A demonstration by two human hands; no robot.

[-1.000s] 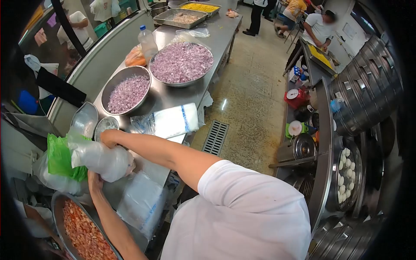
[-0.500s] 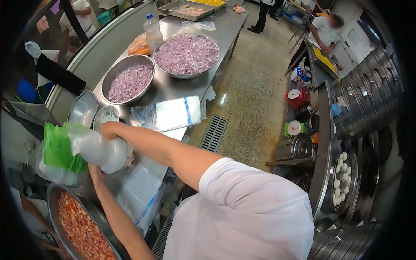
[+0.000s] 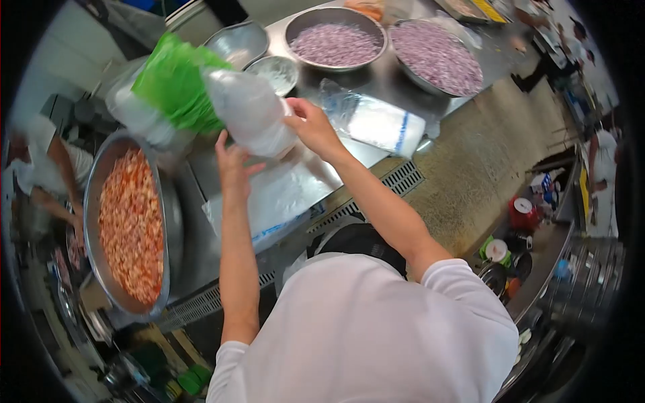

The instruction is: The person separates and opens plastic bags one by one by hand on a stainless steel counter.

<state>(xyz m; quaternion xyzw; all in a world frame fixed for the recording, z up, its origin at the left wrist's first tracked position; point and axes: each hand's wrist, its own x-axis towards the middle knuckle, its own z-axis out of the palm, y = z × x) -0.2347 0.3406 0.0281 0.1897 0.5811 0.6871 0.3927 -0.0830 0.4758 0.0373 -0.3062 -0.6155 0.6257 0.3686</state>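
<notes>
My left hand (image 3: 235,163) is at the lower edge of a clear plastic bag stack (image 3: 252,114), its fingers spread. On the stack's right side, my right hand (image 3: 312,127) has thumb and fingers closed on the plastic. A crumpled green bag (image 3: 176,84) lies against the stack on the left. Just above it stands a small metal bowl (image 3: 274,72) with white contents. Flat clear bags (image 3: 285,191) lie below my hands on the steel table (image 3: 191,235). A white packet with blue print (image 3: 386,126) lies to the right.
Two metal bowls of chopped purplish onion (image 3: 336,46) (image 3: 437,57) stand at the back. A large basin of reddish chopped meat (image 3: 132,225) is at the left, beside a co-worker's arms (image 3: 64,161). Other people stand far right, near a shelf with a red scale (image 3: 523,207).
The view has swung, so the table appears shifted and turned. My left hand's fingers, mostly hidden under the bags before, now show spread. My right hand stays at the stack's side.
</notes>
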